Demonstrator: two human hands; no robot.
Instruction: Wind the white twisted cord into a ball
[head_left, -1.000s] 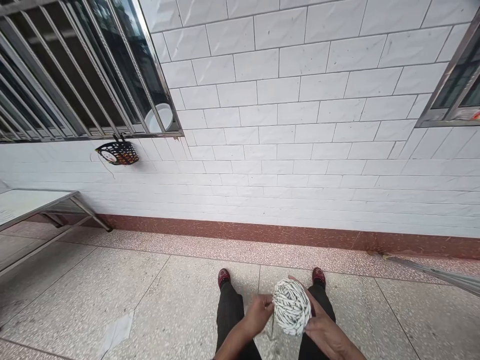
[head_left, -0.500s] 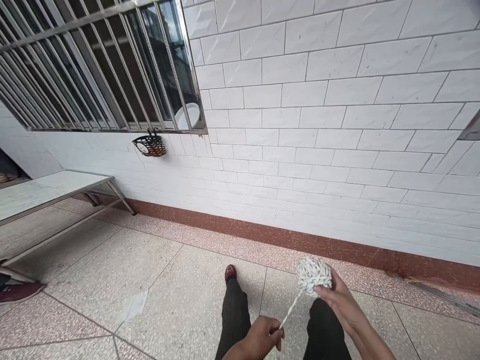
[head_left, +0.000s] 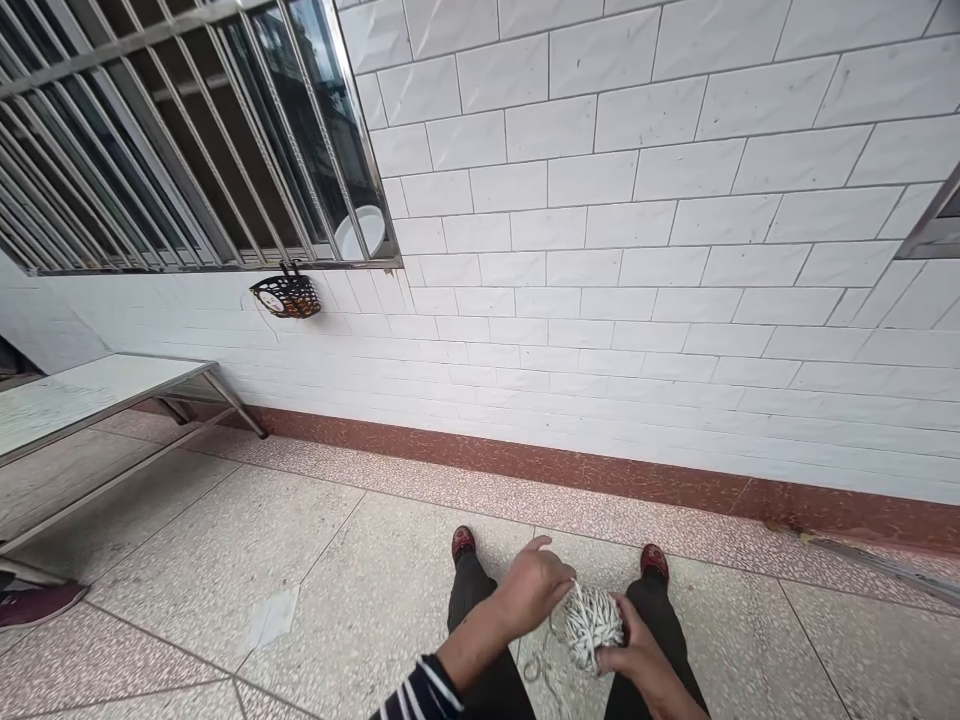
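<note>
The right hand cups the right side of a cord ball between the trousered legs; the left hand pinches a strand at its upper edge. Much cord looks already wound; a loose length below remains off the ball, above the floor.

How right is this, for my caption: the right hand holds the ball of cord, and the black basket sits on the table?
Not quite: in the head view, the black basket hangs below the barred window, not on the table. The rest holds.
</note>
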